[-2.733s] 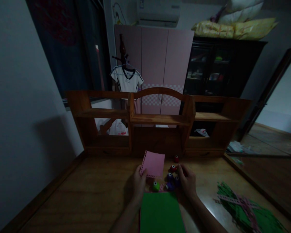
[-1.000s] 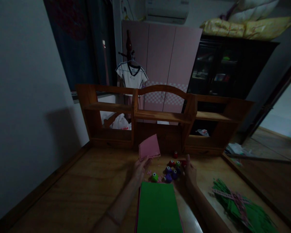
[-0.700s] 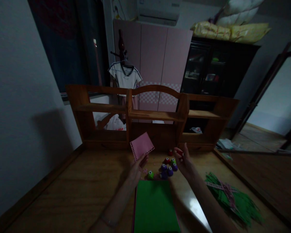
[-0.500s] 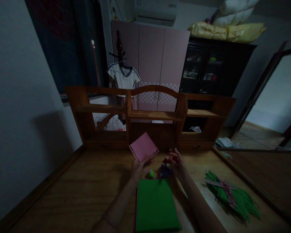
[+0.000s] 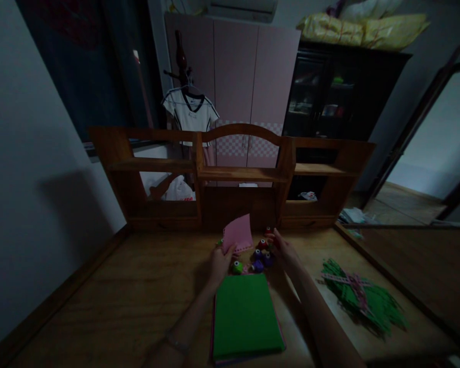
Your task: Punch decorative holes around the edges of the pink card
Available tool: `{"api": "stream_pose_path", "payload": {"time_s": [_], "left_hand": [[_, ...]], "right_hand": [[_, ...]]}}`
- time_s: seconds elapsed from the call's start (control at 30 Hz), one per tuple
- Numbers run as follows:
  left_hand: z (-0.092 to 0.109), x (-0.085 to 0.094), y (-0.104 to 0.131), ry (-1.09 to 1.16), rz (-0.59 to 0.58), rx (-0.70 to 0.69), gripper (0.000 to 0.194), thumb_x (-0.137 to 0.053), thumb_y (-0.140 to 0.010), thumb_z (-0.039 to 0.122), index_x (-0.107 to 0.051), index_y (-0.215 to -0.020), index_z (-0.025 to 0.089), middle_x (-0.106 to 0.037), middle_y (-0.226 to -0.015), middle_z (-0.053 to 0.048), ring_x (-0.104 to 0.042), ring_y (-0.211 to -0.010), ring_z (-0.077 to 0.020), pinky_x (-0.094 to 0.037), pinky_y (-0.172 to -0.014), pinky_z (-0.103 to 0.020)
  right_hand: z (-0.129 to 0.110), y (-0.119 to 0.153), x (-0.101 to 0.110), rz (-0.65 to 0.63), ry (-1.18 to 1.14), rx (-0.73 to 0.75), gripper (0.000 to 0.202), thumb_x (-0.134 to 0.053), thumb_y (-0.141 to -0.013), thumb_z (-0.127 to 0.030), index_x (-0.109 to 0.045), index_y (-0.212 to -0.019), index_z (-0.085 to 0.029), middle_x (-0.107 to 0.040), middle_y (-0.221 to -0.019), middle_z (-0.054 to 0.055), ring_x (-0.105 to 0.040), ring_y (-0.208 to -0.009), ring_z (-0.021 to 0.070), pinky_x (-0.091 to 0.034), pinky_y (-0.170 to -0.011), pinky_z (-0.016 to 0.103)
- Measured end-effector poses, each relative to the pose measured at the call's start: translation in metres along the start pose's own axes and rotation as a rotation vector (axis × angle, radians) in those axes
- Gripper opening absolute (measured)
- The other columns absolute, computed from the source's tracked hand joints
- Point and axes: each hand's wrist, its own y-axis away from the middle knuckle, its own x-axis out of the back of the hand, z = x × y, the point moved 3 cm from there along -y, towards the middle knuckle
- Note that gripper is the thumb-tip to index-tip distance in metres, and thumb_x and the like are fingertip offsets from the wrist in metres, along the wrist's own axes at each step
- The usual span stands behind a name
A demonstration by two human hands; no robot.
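Observation:
My left hand (image 5: 221, 263) pinches a pink sheet of paper (image 5: 237, 234) with a row of small punched holes along one edge. The sheet is tilted up and slightly curved. My right hand (image 5: 285, 251) is curled around a small red craft punch (image 5: 276, 242), partly hidden by the fingers. Between the hands lie several small punches: a red one (image 5: 262, 244), a purple one (image 5: 257, 266) and a green one (image 5: 237, 267). Tiny pink scraps (image 5: 246, 269) lie beside the green punch. A stack of coloured paper (image 5: 247, 314), green on top, lies nearer to me.
Green shredded-looking strips tied with a pink band (image 5: 362, 294) lie at right on the wooden desk (image 5: 111, 291). A wooden shelf unit (image 5: 241, 175) stands along the desk's back edge. A wall (image 5: 42, 204) borders the left side.
The pink sheet has turned in my left hand, its holed edge now lower and facing right and down. My right hand stays near the punches. The whole view has shifted slightly.

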Motion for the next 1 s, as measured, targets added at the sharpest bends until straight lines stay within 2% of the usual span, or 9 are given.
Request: {"api": "stream_pose_path", "payload": {"time_s": [0.07, 0.13, 0.27, 0.37, 0.53, 0.67, 0.8, 0.9, 1.0], "left_hand": [[-0.002, -0.001, 0.000, 0.022, -0.008, 0.018, 0.039, -0.064, -0.072, 0.049, -0.066, -0.077, 0.010, -0.071, -0.068, -0.012, -0.068, -0.061, -0.0231, -0.051, -0.056, -0.029], [0.000, -0.001, 0.001, 0.053, -0.027, 0.008, 0.041, -0.066, -0.071, 0.049, -0.067, -0.083, 0.009, -0.072, -0.076, -0.013, -0.068, -0.067, -0.0233, -0.051, -0.059, -0.029], [0.009, -0.001, 0.007, 0.152, -0.033, -0.032, 0.044, -0.067, -0.071, 0.047, -0.067, -0.094, 0.009, -0.071, -0.093, -0.014, -0.067, -0.083, -0.0234, -0.051, -0.072, -0.031], [0.016, -0.002, 0.011, 0.203, -0.031, -0.029, 0.044, -0.067, -0.072, 0.045, -0.067, -0.096, 0.009, -0.070, -0.098, -0.014, -0.066, -0.088, -0.0235, -0.050, -0.078, -0.033], [0.022, -0.001, 0.014, 0.231, -0.017, -0.011, 0.042, -0.067, -0.073, 0.042, -0.066, -0.100, 0.009, -0.070, -0.100, -0.013, -0.065, -0.092, -0.0230, -0.050, -0.081, -0.033], [0.022, 0.001, 0.015, 0.244, -0.002, 0.018, 0.041, -0.070, -0.071, 0.041, -0.067, -0.097, 0.009, -0.072, -0.093, -0.011, -0.066, -0.090, -0.0234, -0.051, -0.080, -0.033], [0.023, 0.002, 0.015, 0.233, 0.010, 0.020, 0.038, -0.070, -0.071, 0.040, -0.068, -0.095, 0.010, -0.072, -0.087, -0.010, -0.067, -0.086, -0.0225, -0.051, -0.079, -0.032], [0.024, 0.001, 0.016, 0.227, 0.003, 0.009, 0.038, -0.068, -0.073, 0.040, -0.068, -0.096, 0.010, -0.072, -0.091, -0.010, -0.066, -0.088, -0.0221, -0.051, -0.079, -0.032], [0.025, 0.002, 0.017, 0.223, 0.012, 0.003, 0.038, -0.068, -0.073, 0.040, -0.067, -0.096, 0.010, -0.072, -0.092, -0.010, -0.066, -0.088, -0.0222, -0.051, -0.079, -0.032]], "right_hand": [[-0.001, 0.002, -0.003, 0.027, 0.004, 0.006, 0.049, -0.067, -0.070, -0.051, -0.059, -0.111, -0.026, -0.065, -0.077, 0.003, -0.055, -0.056, 0.0133, -0.037, -0.044, 0.022], [0.002, 0.000, -0.005, 0.044, -0.060, -0.062, 0.049, -0.060, -0.074, -0.056, -0.060, -0.111, -0.024, -0.062, -0.067, 0.002, -0.048, -0.047, 0.0105, -0.032, -0.041, 0.022], [0.015, -0.010, -0.005, 0.009, -0.266, -0.249, 0.059, -0.044, -0.078, -0.069, -0.065, -0.093, -0.015, -0.032, -0.038, -0.008, -0.018, -0.032, 0.0055, -0.016, -0.035, 0.021], [0.019, -0.015, -0.002, -0.039, -0.368, -0.274, 0.058, -0.045, -0.077, -0.069, -0.065, -0.081, -0.015, -0.020, -0.038, -0.011, -0.012, -0.034, 0.0048, -0.012, -0.035, 0.020], [0.015, -0.016, -0.006, -0.067, -0.383, -0.280, 0.051, -0.053, -0.075, -0.066, -0.065, -0.081, -0.017, -0.028, -0.041, -0.009, -0.017, -0.035, 0.0056, -0.015, -0.036, 0.020], [0.012, -0.013, -0.014, -0.037, -0.376, -0.299, 0.041, -0.064, -0.072, -0.057, -0.064, -0.071, -0.016, -0.044, -0.048, -0.004, -0.022, -0.037, 0.0042, -0.019, -0.036, 0.021], [0.007, -0.008, -0.018, -0.043, -0.406, -0.275, 0.036, -0.063, -0.075, -0.053, -0.065, -0.072, -0.017, -0.054, -0.057, -0.001, -0.025, -0.038, 0.0036, -0.018, -0.036, 0.021], [0.003, -0.003, -0.019, -0.042, -0.395, -0.248, 0.032, -0.063, -0.077, -0.050, -0.068, -0.086, -0.020, -0.060, -0.066, 0.001, -0.031, -0.039, 0.0041, -0.020, -0.036, 0.020], [0.000, 0.000, -0.018, -0.030, -0.358, -0.187, 0.035, -0.071, -0.073, -0.037, -0.064, -0.107, -0.027, -0.067, -0.093, 0.002, -0.046, -0.049, 0.0055, -0.031, -0.042, 0.020]]}}
